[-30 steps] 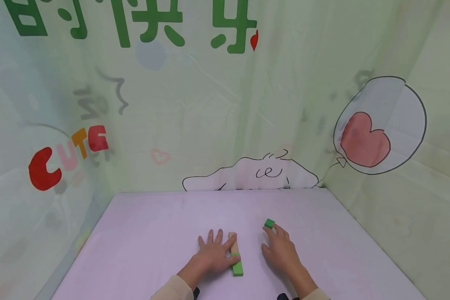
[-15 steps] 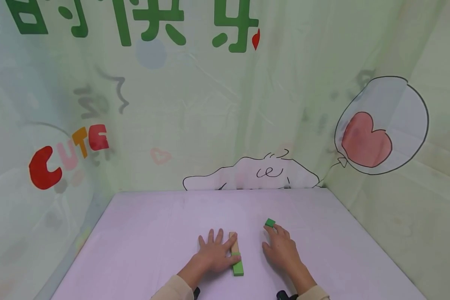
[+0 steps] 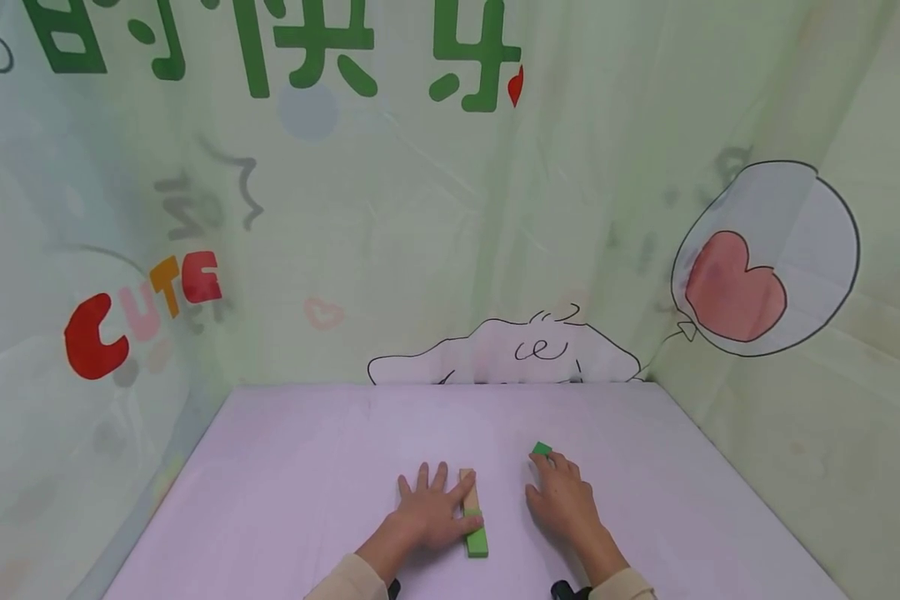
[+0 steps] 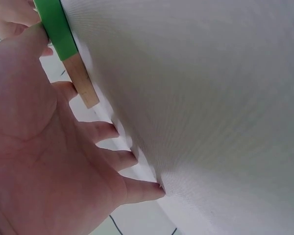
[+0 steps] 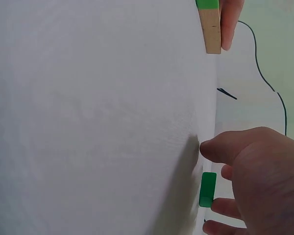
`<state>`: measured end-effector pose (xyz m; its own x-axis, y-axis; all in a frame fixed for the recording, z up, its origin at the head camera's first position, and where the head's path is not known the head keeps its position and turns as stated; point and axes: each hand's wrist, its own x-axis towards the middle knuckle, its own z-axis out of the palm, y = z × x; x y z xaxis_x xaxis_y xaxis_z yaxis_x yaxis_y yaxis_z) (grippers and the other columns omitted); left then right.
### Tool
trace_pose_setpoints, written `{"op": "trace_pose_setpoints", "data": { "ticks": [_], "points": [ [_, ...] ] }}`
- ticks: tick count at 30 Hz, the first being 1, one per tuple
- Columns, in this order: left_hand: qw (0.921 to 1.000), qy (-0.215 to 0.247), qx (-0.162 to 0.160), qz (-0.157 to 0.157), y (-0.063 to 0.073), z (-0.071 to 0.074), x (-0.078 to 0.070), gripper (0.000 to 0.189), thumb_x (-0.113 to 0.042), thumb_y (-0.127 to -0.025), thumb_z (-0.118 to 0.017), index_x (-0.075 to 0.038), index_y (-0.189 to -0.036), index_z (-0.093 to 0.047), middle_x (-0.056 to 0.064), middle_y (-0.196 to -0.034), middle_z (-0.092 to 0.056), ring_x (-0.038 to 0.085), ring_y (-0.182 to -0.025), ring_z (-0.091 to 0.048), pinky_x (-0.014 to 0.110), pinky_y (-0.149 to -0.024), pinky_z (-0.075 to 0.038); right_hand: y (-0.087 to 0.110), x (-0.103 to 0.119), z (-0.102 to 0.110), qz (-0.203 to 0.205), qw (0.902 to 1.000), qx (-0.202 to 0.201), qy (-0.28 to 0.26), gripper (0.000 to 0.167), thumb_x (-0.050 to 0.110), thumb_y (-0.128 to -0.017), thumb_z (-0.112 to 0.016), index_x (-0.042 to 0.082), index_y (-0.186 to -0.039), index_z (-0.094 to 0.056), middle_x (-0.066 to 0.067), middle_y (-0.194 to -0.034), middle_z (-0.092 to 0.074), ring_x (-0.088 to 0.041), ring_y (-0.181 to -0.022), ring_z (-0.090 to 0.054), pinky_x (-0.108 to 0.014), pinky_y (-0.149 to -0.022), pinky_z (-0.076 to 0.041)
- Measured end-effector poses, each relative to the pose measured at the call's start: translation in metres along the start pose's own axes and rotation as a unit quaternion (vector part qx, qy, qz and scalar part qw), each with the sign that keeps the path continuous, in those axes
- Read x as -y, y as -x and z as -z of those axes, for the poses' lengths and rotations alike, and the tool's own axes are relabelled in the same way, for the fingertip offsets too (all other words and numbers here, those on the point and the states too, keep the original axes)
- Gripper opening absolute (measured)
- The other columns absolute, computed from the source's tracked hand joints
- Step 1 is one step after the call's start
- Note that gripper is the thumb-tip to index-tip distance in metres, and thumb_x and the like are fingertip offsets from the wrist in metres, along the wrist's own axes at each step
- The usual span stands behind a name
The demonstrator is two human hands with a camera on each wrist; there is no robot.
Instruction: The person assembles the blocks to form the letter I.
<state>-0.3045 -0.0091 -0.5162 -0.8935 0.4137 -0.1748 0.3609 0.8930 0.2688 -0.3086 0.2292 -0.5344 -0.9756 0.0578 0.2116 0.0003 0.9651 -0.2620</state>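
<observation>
My left hand (image 3: 431, 512) lies with fingers spread on the pale tabletop. Its index finger and thumb reach over a narrow strip made of a bare wood piece (image 3: 471, 500) and a light green block (image 3: 477, 547), end to end. In the left wrist view the thumb presses against the side of the green block (image 4: 58, 29). Further right, the loosely bent fingertips of my right hand (image 3: 566, 504) are at the near edge of a small darker green block (image 3: 542, 447). The right wrist view shows that block (image 5: 208, 190) between thumb and fingers, with the thumb apart from it.
The pale lilac tabletop (image 3: 307, 467) ends at a printed curtain (image 3: 420, 233) at the back and sides. Beige sleeves (image 3: 352, 579) and dark wrist devices (image 3: 564, 590) show at the bottom edge. A stretch of tabletop separates the strip from the small block.
The head view has shifted slightly. My right fingertips cover a little more of the small green block's near side. The left hand and the strip have kept their places.
</observation>
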Motion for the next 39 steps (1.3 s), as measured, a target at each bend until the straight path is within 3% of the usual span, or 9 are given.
{"op": "trace_pose_setpoints", "data": {
  "ticks": [22,39],
  "points": [
    [1.0,0.0,0.003,0.0,0.003,0.004,-0.002,0.075,-0.075,-0.097,-0.045,-0.038,-0.162,-0.034,0.017,-0.168,-0.032,0.048,-0.156,-0.022,0.077,-0.117,-0.018,-0.009,0.001,-0.002,-0.012,0.9998,-0.014,0.012,0.049,0.019,-0.091,-0.07,0.001,-0.136,-0.062,-0.029,-0.141,-0.055,-0.05,-0.128,-0.054,-0.068,-0.091,-0.051],
    [1.0,0.001,0.007,-0.001,0.0,0.001,-0.001,0.075,-0.075,-0.097,-0.045,-0.039,-0.162,-0.033,0.017,-0.168,-0.031,0.048,-0.156,-0.021,0.077,-0.117,-0.017,-0.018,-0.001,0.002,-0.021,0.9997,0.011,-0.005,0.05,0.02,-0.093,-0.065,0.0,-0.139,-0.059,-0.031,-0.142,-0.052,-0.052,-0.127,-0.052,-0.07,-0.092,-0.048]
  ]
}}
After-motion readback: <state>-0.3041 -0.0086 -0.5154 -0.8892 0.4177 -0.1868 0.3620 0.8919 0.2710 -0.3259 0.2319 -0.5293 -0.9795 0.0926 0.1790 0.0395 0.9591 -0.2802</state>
